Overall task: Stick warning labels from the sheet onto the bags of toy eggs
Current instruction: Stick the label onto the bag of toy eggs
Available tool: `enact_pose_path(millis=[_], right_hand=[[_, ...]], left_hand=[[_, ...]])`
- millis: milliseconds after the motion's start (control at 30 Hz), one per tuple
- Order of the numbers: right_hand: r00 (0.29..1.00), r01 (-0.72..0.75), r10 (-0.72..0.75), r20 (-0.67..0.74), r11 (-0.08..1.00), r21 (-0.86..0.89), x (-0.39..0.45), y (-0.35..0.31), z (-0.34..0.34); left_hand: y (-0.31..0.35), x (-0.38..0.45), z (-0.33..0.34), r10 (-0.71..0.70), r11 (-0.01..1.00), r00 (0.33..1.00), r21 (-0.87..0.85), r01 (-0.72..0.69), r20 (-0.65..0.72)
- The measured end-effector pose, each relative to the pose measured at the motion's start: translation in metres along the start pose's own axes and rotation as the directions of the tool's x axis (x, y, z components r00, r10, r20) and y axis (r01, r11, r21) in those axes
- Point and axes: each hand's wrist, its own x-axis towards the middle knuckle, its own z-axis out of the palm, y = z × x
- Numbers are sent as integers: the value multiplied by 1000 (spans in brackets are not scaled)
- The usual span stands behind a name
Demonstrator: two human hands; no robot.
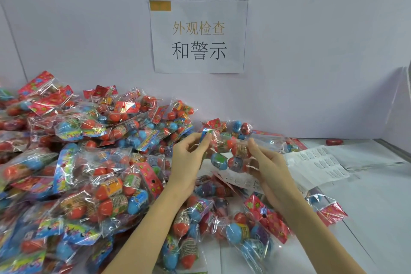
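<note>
A clear bag of red and blue toy eggs [229, 147] hangs in the air at the middle of the view, between both hands. My left hand [189, 158] pinches its left edge near the printed header card. My right hand [266, 167] holds its right side with curled fingers. The white label sheet [318, 162] lies flat on the table to the right, behind my right hand. A strip of labels [242, 181] lies just under the held bag.
A big heap of egg bags [77, 162] fills the left half of the table. More bags [244, 227] lie in front, under my forearms. A paper sign [198, 36] hangs on the back wall. A loose red egg [334, 141] sits at the far right by the wall.
</note>
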Motion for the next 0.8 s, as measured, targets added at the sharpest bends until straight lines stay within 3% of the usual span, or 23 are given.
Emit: enact_pose_path(millis=[100,200,367,467,633,800], right_hand=[[999,-47,46,13,988,150,-1,-2,-1],[998,-44,38,43,989,139,0,1,1],[999,18,-7,-40,957,288,5,2,-4],[1000,15,-15,0,961,276,9,2,-9],[987,-2,-27,157,983,183,8,1,-8],[993,-29,6,114,979,199,8,6,-7]], left_hand=[[0,0,2,25,1000,999,1,-25,-34],[2,-2,4,19,1000,997,-3,-19,-72],[9,-2,0,-19,999,999,-33,18,-38],[6,-3,2,-15,999,1000,31,15,-6],[7,-2,0,-10,1000,995,-1,10,-102],[12,-5,1,68,995,988,79,-58,-141]])
